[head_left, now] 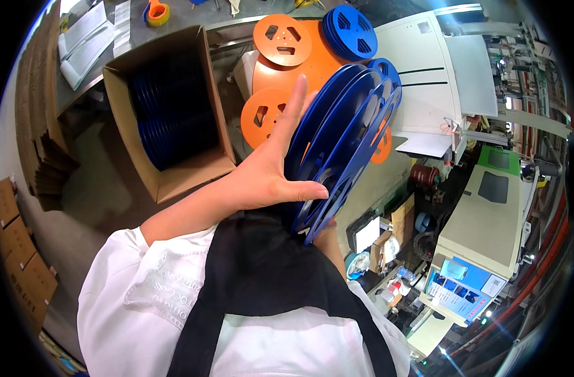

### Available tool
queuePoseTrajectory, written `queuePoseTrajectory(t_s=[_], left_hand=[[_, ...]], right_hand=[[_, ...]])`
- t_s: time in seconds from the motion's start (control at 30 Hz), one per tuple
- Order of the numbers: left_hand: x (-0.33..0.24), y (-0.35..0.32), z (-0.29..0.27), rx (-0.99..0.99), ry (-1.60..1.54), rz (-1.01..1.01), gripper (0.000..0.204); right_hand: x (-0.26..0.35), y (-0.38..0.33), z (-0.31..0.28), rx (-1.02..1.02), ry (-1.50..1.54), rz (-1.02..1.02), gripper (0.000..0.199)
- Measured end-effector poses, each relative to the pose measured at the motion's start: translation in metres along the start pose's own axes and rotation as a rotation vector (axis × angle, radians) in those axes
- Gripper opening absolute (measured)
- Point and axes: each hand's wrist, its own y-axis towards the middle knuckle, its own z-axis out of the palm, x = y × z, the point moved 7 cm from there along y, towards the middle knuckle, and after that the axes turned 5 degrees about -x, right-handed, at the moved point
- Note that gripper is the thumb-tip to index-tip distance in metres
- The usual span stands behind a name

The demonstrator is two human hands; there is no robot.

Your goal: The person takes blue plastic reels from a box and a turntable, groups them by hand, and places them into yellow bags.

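Observation:
A tilted stack of blue plastic reels (343, 138) is held up in front of my chest, its discs slightly fanned apart. My left hand (274, 169) spans the stack's left side, thumb stretched across the near edge and fingers reaching up along the far part. Most of my right hand (331, 225) is hidden behind the lower right of the reels; its forearm rises to them and a bit of skin shows at their edge. Beyond the stack stands an orange machine part (268, 76) with orange discs (282, 40) and more blue reels (355, 32).
To the left, an open cardboard box (167, 186) contains rows of dark blue reels. Behind it, a workbench (92, 88) bears papers and a yellow tape roll (157, 14). Flattened cardboard (45, 119) leans at far left. A white machine (419, 60) and a beige cabinet (481, 220) stand right.

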Motion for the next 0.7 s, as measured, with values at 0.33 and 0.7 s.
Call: queuePoseTrajectory(t_s=[0.33,0.7], left_hand=[[-0.006,-0.002,0.011,0.027,0.032,0.028,0.136],[0.000,-0.001,0.001,-0.054,-0.089,-0.027,0.132]], right_hand=[[0.012,0.013,0.004,0.010,-0.033,-0.028,0.038],[0.017,0.016,0.003,0.019,-0.040,-0.066,0.036]])
